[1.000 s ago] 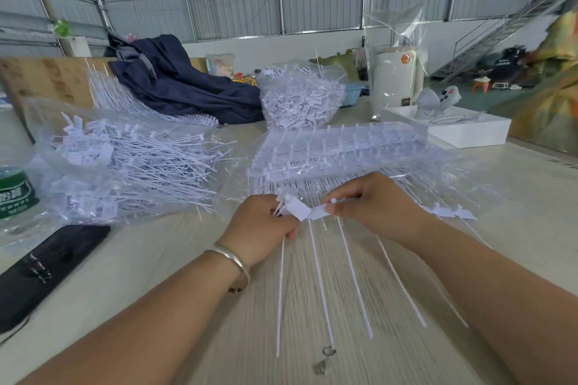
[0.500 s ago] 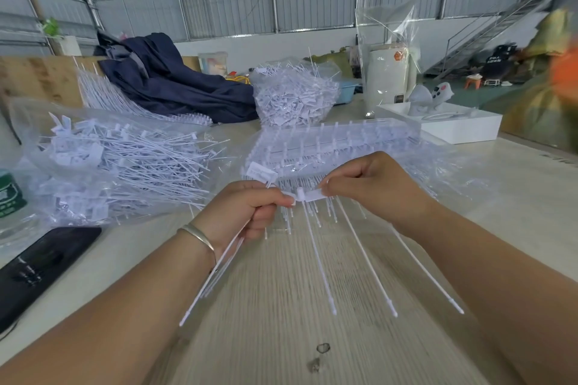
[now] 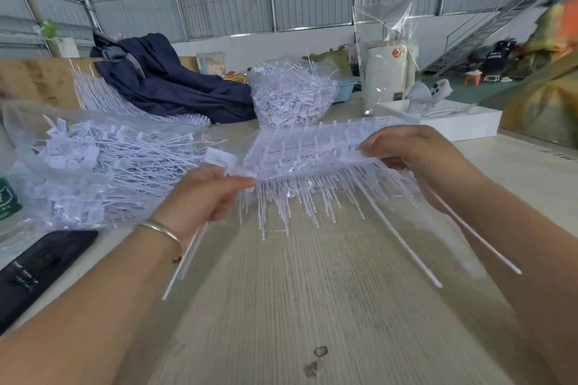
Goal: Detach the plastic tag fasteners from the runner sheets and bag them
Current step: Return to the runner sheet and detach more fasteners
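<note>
Mid-detach, centre frame.
Your left hand (image 3: 206, 194) pinches loose white plastic tag fasteners (image 3: 219, 161); your right hand (image 3: 416, 156) grips the translucent runner sheet (image 3: 306, 150). Next, likely snap another free.

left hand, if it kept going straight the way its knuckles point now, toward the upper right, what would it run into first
Probably the stack of runner sheets directly ahead of it; the left hand, gripping detached fasteners, is already at the stack's near left edge. Depth is hard to judge, but nothing else seems to lie between them.
</note>
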Available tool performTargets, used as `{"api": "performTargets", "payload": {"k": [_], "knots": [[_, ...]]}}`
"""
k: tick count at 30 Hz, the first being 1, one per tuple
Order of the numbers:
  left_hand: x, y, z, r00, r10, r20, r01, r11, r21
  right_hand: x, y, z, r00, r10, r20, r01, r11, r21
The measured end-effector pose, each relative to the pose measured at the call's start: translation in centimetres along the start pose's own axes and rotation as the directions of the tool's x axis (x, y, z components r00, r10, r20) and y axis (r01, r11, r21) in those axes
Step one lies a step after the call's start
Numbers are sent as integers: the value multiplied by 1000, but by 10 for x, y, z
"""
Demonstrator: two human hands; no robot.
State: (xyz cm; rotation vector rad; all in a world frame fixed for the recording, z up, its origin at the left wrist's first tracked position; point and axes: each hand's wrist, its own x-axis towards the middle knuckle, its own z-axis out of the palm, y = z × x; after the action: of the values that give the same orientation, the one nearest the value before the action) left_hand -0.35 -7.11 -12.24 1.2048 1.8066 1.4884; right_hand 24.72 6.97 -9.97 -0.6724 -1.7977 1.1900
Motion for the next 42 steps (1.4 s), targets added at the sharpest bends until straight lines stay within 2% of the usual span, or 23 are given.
{"api": "performTargets", "payload": {"k": [1, 2, 3, 5, 8, 15, 18, 25, 27, 31, 33, 36, 38, 40, 42], "knots": [[-2, -3, 7, 997, 69, -38, -54, 949, 312, -1, 3, 4, 1000, 9, -1, -9, 1000, -17], [-5, -8, 17, 987, 161, -16, -127, 831, 541, -2, 5, 10, 1000, 11, 14, -10, 998, -54], [-9, -12, 30, 968, 248, 40, -212, 721, 660, -4, 7, 16, 999, 10, 41, -6, 995, -103], [-15, -18, 48, 922, 365, 130, -340, 599, 725, -8, 10, 28, 994, 12, 112, 10, 981, -196], [-15, -15, 56, 894, 433, 115, -343, 494, 799, -12, 11, 35, 985, 58, 161, -10, 959, -284], [-16, -20, 49, 931, 314, 187, -234, 122, 965, -15, 15, 43, 978, 43, 202, 6, 972, -233], [-15, -24, 51, 937, 288, 198, -216, 35, 976, -18, 17, 47, 975, 38, 218, 24, 961, -276], [-13, -28, 50, 940, 302, 159, -191, 79, 978, -14, 23, 39, 965, 132, 226, -15, 890, -456], [-12, -27, 50, 938, 324, 121, -182, 163, 970, -13, 27, 38, 960, 172, 219, -42, 866, -498], [-17, -19, 53, 916, 401, 0, -199, 453, 869, -13, 27, 43, 951, 176, 254, -36, 879, -476], [-21, -13, 55, 889, 458, 5, -265, 505, 822, -14, 25, 44, 954, 130, 269, -18, 924, -383], [-28, -7, 59, 864, 496, 84, -365, 504, 783, -13, 23, 44, 962, 71, 264, 8, 958, -287], [-29, -8, 61, 870, 478, 119, -384, 506, 772, -11, 24, 44, 961, 61, 272, 10, 968, -252], [-27, -10, 61, 893, 434, 119, -375, 572, 729, -10, 25, 42, 957, 61, 285, 14, 967, -255], [-23, -13, 57, 917, 382, 114, -366, 692, 622, -10, 28, 42, 954, 46, 298, 56, 944, -326]]}}
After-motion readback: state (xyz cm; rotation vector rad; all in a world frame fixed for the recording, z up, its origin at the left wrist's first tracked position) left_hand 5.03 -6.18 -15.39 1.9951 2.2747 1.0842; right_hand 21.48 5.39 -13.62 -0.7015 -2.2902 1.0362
